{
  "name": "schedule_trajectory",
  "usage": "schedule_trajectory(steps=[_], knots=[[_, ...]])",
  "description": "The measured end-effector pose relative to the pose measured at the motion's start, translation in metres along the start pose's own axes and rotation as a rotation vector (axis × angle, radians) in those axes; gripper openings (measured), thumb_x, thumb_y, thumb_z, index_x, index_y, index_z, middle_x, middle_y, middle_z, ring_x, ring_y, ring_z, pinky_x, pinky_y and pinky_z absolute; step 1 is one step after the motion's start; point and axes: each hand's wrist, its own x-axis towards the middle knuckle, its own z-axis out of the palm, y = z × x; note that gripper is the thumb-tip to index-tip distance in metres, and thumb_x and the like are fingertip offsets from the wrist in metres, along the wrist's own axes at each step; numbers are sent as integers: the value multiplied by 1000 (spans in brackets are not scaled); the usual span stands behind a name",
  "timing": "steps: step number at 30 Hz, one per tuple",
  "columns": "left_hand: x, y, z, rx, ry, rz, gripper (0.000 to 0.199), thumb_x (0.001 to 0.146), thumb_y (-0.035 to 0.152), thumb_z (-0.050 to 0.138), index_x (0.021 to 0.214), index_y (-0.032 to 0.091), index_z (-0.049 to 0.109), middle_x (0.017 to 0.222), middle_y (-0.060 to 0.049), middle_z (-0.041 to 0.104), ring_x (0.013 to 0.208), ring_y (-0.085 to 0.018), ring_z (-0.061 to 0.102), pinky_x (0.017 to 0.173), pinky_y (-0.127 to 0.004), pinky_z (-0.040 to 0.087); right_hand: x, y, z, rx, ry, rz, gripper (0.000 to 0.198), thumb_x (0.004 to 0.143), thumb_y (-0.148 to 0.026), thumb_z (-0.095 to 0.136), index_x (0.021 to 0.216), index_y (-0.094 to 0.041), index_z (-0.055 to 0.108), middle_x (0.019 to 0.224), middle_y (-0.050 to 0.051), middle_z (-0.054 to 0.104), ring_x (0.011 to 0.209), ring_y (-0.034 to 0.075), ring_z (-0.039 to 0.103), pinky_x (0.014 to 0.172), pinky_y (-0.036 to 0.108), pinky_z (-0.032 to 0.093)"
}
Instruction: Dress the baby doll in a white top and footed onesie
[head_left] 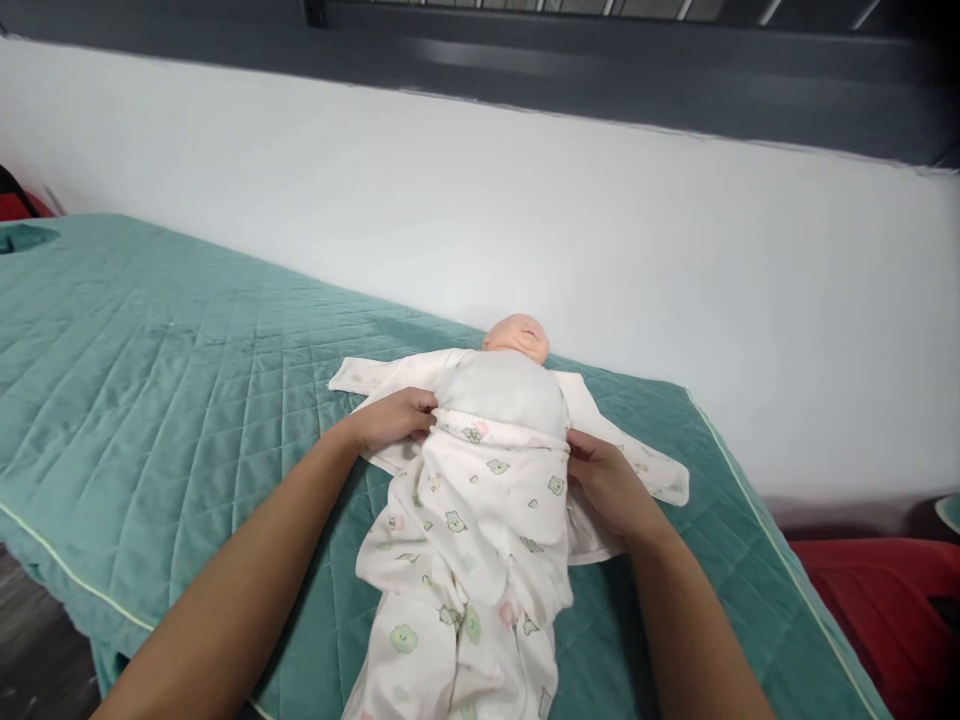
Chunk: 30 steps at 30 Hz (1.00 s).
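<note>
A baby doll lies on its back with its head toward the wall. Printed baby pants cover its legs, their gathered waistband drawn up over a plain white layer on the belly. Beneath the doll a white baby top is spread, its sleeves out to both sides. My left hand pinches the waistband at its left end. At the right end my right hand pinches the same band, the fingertips partly behind the cloth.
A green quilted cover with pale piping lies under everything. Behind it rises a white wall below a dark metal beam. Something red stands beside the right edge.
</note>
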Motion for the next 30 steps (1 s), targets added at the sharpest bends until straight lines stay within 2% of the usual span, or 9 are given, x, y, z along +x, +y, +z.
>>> schedule_trajectory(steps=[3,6,9,13,17,20,22,26,30], knots=[[0,3,3,2,-69,-22,6,65,19,57,60,17,61,60,-1,61,60,-17,58,58,-28,47,1,0,0,-97,49,-43,27,78,-26,54,99,-19,69,76,1,68,64,17,56,56,29,42],[1,5,1,39,-33,38,5,63,20,62,59,17,60,60,-1,61,65,-19,60,60,-29,48,2,-1,-5,-197,150,-57,21,77,-25,56,94,-21,68,73,1,67,64,18,57,58,30,44],[-1,6,-4,36,-56,71,7,63,22,66,64,17,61,63,0,61,70,-20,62,62,-28,49,4,-2,-12,-250,271,-85,19,75,-25,61,94,-23,66,83,2,69,74,20,62,67,31,47],[-1,5,-9,-99,-69,69,20,63,17,68,82,17,60,76,0,64,69,-16,62,64,-28,49,6,-4,-11,-306,354,-195,12,77,-25,62,89,-22,65,89,4,68,83,20,63,79,36,48],[1,-1,-8,-151,-41,111,24,67,15,67,88,17,57,80,0,63,68,-14,61,65,-26,48,2,-12,2,-332,423,-366,6,83,-26,61,88,-23,63,89,3,63,85,19,60,81,36,47],[1,-3,-7,-180,-61,130,22,69,15,67,88,18,54,80,0,62,68,-13,59,65,-25,45,-2,-19,10,-313,338,-515,3,87,-25,60,86,-24,62,91,2,59,88,18,57,80,33,46],[0,-2,-6,-196,-62,157,22,70,16,68,86,18,53,79,0,60,70,-12,57,66,-24,43,-3,-21,11,-308,253,-559,5,89,-24,59,85,-24,62,91,2,58,88,17,55,80,33,45],[-4,3,-6,-163,-21,289,18,73,21,71,82,17,57,85,-1,55,80,-13,53,73,-24,41,-2,-23,10,-282,168,-575,3,87,-25,65,87,-25,62,95,3,55,89,18,53,81,34,43],[-5,7,-6,6,-85,308,22,75,33,73,89,18,63,93,-2,53,86,-15,50,77,-26,40,-2,-24,10,-312,101,-541,9,86,-29,67,91,-25,61,97,4,53,90,18,51,81,34,42]])
